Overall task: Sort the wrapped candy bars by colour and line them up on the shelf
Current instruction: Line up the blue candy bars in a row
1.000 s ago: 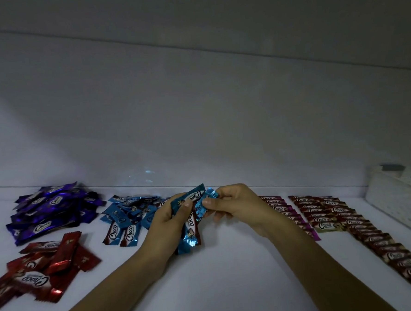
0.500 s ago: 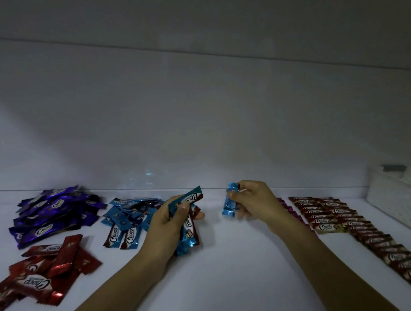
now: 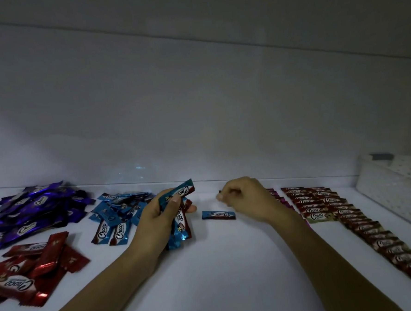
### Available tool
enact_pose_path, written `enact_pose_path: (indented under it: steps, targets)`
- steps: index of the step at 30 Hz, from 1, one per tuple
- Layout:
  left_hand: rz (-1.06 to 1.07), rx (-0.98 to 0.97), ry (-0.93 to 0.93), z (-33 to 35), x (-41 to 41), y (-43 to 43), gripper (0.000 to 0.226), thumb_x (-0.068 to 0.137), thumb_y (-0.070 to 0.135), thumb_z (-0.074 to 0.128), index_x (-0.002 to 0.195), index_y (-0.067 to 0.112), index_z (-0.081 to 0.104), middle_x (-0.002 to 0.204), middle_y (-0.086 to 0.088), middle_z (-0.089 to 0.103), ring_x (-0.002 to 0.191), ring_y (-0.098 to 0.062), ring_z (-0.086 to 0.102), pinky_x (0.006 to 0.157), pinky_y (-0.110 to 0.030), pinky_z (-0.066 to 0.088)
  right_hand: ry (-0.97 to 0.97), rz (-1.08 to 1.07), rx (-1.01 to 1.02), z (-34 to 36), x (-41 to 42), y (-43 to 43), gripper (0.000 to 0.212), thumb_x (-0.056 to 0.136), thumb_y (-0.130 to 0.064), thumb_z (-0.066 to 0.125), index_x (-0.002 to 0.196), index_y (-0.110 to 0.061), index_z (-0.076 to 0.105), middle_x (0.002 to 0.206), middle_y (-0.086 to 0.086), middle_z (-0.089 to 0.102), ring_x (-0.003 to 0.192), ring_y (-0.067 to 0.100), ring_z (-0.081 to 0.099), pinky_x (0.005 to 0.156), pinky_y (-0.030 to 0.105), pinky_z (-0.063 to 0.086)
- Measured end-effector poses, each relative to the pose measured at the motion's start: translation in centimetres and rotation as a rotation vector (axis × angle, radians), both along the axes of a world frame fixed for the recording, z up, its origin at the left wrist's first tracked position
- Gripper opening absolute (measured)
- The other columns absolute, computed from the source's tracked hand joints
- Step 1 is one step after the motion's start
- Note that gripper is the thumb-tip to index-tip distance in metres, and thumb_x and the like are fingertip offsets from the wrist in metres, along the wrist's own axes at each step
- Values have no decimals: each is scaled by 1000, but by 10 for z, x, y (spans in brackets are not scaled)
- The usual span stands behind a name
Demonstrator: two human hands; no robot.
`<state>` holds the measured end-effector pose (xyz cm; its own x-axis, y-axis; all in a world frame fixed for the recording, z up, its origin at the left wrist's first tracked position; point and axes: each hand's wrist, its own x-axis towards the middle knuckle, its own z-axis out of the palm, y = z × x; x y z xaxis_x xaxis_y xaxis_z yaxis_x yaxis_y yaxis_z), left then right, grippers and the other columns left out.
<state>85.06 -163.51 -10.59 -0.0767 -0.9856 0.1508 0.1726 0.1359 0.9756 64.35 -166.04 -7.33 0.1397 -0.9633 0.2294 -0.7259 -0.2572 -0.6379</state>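
We logged left hand (image 3: 160, 220) gripping a bunch of blue bars (image 3: 179, 193); right hand (image 3: 245, 198) curled, empty, above one blue bar (image 3: 218, 214) near the shelf's (image 3: 231, 274) back edge. Wrappers looked light, slippery, crinkly; we'd pinch the long edges.

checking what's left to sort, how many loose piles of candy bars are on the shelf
3: the purple pile at the back left, the blue pile right of it, the red pile in front at the left. The left hand grips a blue bunch, possibly hiding more.

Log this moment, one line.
left hand grips blue foil-wrapped candy bars | right hand curled, empty | single blue bar on white shelf
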Motion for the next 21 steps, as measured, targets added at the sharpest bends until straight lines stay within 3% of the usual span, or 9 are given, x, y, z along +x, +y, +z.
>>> enact_pose_path:
  steps: [3,4,7,11,15,18,19,21]
  targets:
    - [-3,-8,-8,-1,0,-1,18,95,29,48,106,25,62,88,0,76,76,-11,70,60,-22,53,126,-8,58,-3,-6,-2,8,87,-29,66,91,-25,71,89,-13,64,85,6,60,79,26,47]
    - [-5,-10,-10,-1,0,-1,18,95,28,48,106,25,62,87,1,76,75,-10,70,57,-20,53,200,20,100,-4,-5,-1,16,84,-32,70,97,-24,72,89,-13,60,86,8,59,77,25,46]
    - [-5,-16,-36,-1,0,-2,20,96,28,47,107,22,62,87,2,76,75,-8,70,57,-16,52,314,50,78,-6,-1,-1,15,79,-31,74,89,-23,68,91,-7,51,85,13,52,73,28,42]
    - [-3,-14,-44,-1,0,-2,20,96,29,47,109,24,62,88,2,76,75,-10,70,59,-20,53,32,-26,12,-3,2,-2,16,83,-19,69,77,-22,54,83,-1,61,71,11,56,66,25,42]
    - [5,-17,-30,-1,0,-2,18,96,28,47,107,26,62,88,1,76,78,-9,70,64,-24,51,-342,-179,-57,3,-2,-7,22,81,-5,70,70,-19,58,65,-2,55,61,11,51,63,24,40]
    - [17,-33,-38,0,0,-2,17,96,28,47,103,27,62,87,3,76,78,-7,70,68,-25,48,-534,-238,-78,9,-9,-9,17,84,-4,67,74,-15,58,72,1,61,66,11,57,61,22,45]
    - [20,-36,-40,0,-1,-2,17,96,28,47,102,28,62,86,4,75,77,-6,69,67,-25,48,-476,-249,-87,8,-11,-9,13,86,-5,65,77,-13,59,74,1,62,68,13,57,63,24,46]
    - [17,-31,-34,0,-1,-2,16,96,28,47,102,29,62,86,4,75,74,-6,69,66,-25,48,-149,-281,-107,5,-17,-11,7,88,-13,63,84,-18,64,73,-4,62,73,14,57,72,29,43]
